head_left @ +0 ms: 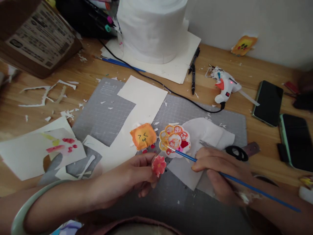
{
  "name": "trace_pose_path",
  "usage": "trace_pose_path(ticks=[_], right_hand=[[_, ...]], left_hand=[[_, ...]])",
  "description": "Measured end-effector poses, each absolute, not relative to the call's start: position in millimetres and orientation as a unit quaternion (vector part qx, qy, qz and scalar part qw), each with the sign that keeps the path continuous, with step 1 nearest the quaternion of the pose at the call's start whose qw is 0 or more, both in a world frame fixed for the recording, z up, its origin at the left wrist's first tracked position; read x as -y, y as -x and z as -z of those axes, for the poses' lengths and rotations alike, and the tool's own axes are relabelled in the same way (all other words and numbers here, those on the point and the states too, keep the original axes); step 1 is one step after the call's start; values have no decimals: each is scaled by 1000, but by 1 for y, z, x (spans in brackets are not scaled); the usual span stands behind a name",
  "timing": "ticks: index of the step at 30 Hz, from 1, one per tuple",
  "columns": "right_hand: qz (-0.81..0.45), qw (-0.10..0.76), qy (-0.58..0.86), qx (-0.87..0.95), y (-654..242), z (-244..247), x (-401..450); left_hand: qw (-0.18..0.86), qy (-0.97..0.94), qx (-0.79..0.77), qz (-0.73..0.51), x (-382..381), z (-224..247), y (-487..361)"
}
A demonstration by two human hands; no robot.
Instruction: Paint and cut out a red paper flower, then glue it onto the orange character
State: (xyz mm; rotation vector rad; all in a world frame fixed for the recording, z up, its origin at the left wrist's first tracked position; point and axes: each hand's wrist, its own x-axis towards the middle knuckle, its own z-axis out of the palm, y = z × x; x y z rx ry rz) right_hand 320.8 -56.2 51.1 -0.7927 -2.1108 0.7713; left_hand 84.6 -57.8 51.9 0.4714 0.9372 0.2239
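My left hand (137, 174) pinches a small pink-red flower (159, 165) between thumb and fingers, low over the cutting mat (97, 112). In my right hand (220, 169) is a blue-handled paintbrush (187, 156), its tip in the flower-shaped paint palette (174, 141). Orange, red and pink paint fills the palette's wells. Left of the palette lies an orange paper piece (143, 137) with a drawn squinting face. White tissue (202, 130) is spread beside the palette and partly under it. Scissors (236, 153) with black handles lie just beyond my right hand, partly hidden.
A glue gun (226, 85) with its black cable (146, 76) lies at the back right, left of two phones (268, 102). Cut white paper (144, 104) and scraps cover the mat. A tissue roll (153, 31) and a cardboard box (39, 36) stand behind.
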Motion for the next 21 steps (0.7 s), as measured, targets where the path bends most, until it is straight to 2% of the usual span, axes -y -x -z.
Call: trace_pose_path(ticks=[4,10,21], right_hand=[[-311,348,305,830,-323,-55,57],[-326,385,309,807,-324,-46,61],[-315,371,323,812,-323,-44,63]], left_hand=[[858,-229,-447,-110,58,-52,-85],[858,-231,-447,-103,56,-51,-85],[859,-236,-443,-101,57,-52,-84]])
